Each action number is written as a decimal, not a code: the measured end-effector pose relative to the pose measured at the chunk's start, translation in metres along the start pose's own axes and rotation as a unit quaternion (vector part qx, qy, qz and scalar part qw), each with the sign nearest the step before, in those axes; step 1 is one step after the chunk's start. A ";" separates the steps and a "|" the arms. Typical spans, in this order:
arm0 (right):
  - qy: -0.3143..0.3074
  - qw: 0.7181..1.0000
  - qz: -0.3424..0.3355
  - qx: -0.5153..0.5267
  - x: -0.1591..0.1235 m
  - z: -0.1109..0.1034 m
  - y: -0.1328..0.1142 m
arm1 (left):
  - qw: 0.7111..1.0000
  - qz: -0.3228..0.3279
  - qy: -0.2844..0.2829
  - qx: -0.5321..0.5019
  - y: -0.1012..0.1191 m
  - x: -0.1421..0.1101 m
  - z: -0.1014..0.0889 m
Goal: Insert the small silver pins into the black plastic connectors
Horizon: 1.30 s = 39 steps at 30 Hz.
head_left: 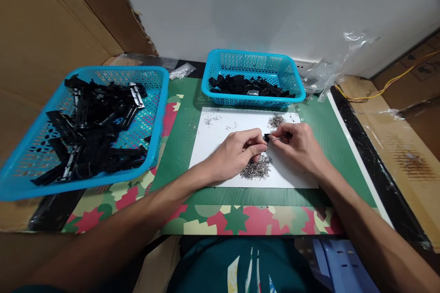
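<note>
Above a white sheet of paper, my two hands meet with their fingertips close together. My left hand is closed in a pinch on a small black plastic part. A thin metal pin or tool is pinched between the fingers of my right hand, its tip at the black part; its exact kind is too small to tell. Below my left fingers lies a big pile of tiny metal pieces. A smaller pile of similar metal bits sits just beyond my right hand.
A blue basket of small black parts stands behind the paper. To the left, a larger blue basket holds long black plastic pieces. Thin wire-like bits are scattered on the paper's far left. Plastic bags lie at the back right.
</note>
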State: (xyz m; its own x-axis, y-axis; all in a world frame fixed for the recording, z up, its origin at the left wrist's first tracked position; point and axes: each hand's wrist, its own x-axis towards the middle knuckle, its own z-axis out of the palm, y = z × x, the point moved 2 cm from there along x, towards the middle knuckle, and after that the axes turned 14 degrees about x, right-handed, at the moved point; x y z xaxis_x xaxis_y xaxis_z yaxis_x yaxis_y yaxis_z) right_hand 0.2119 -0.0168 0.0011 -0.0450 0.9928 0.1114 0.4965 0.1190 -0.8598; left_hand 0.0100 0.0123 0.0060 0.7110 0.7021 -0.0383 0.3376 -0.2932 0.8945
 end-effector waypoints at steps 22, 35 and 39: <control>0.156 0.972 -0.048 0.172 -0.002 -0.013 -0.003 | 0.999 0.000 0.018 0.031 -0.002 -0.002 -0.004; 0.130 0.960 0.001 0.248 0.005 0.008 0.005 | 1.000 -0.008 0.005 -0.010 -0.001 0.000 -0.003; 0.131 0.962 -0.004 0.238 0.004 0.009 0.004 | 0.999 -0.013 -0.001 -0.046 -0.002 0.001 -0.003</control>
State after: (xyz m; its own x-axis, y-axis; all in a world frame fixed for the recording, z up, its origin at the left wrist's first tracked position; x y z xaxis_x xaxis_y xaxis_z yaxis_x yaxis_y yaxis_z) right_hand 0.2065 -0.0117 -0.0065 0.2032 0.9610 0.1876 0.0407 0.1832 -0.9822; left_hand 0.0084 0.0156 0.0052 0.7035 0.7079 -0.0625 0.2975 -0.2135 0.9305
